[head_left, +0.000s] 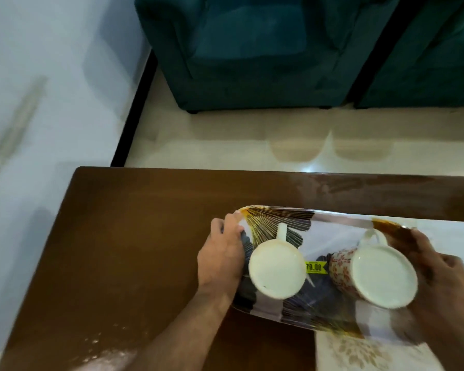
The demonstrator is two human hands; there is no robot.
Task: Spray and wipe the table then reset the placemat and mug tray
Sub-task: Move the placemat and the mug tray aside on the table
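A patterned oblong mug tray (338,231) with gold and dark leaf prints is over the brown wooden table (134,236). My left hand (221,257) grips its left end and my right hand (445,285) grips its right end. Two mugs stand on the tray: a plain white mug (276,269) on the left and a white mug with a red flower pattern (381,274) on the right, leaning a little. A yellow price sticker (316,267) shows between them. A pale placemat (359,352) with a beige leaf print lies under the tray's right part.
The table's near left corner (99,346) shows wet droplets. Beyond the table's far edge is a cream tiled floor (225,140). A teal sofa (252,49) stands further back. A white wall (51,76) with a black skirting runs along the left.
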